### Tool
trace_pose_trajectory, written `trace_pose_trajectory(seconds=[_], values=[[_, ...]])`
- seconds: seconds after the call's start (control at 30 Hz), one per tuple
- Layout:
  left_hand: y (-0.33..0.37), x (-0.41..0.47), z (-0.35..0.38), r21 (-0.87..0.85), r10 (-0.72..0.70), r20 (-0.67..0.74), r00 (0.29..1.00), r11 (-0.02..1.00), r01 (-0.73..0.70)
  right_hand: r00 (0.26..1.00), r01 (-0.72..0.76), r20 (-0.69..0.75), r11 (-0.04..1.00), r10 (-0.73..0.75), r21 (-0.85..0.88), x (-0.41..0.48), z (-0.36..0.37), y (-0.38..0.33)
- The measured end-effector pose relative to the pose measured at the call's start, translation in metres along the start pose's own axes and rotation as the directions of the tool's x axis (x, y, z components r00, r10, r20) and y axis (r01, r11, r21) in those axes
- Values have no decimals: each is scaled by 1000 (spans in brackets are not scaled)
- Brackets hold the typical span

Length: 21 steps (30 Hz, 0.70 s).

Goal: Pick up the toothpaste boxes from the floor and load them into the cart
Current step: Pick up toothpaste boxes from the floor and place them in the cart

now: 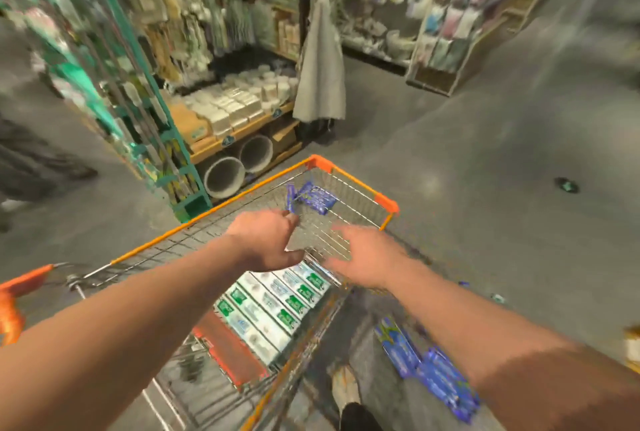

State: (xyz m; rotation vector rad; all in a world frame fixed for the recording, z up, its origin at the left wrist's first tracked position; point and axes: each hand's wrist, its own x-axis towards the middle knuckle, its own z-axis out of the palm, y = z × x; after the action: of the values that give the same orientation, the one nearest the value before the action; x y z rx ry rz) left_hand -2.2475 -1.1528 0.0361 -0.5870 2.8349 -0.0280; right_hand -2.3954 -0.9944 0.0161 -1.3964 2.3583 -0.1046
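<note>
The cart (242, 192) holds a row of boxes (273, 306) side by side at its near end and two loose boxes (317, 198) at its far end. The left hand (266, 240) and right hand (367, 257) hang over the basket between them. A pile of boxes (433, 375) lies on the floor right of the cart, and a low shelf (239, 140) stands ahead to the left, with two pipes (223, 177) under it.
</note>
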Motion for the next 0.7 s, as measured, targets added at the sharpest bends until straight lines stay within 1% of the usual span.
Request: trace_pose_trajectory(seconds=[0.2, 0.43, 0.57, 0.7], values=[[82, -33, -42, 39, 160, -37, 986, 987, -159, 989, -108, -106, 994, 108, 0, -120, -36, 36], [212, -23, -65, 97, 360, -53, 932, 930, -354, 935, -286, -211, 958, 285, 26, -236, -57, 127], [290, -3, -67, 125, 452, -38, 891, 887, -445, 900, -377, -219, 925, 378, 46, -285, -50, 192], [365, 24, -60, 153, 491, 2, 871, 861, -486, 880, -436, -177, 898, 440, 64, -320, -39, 263]])
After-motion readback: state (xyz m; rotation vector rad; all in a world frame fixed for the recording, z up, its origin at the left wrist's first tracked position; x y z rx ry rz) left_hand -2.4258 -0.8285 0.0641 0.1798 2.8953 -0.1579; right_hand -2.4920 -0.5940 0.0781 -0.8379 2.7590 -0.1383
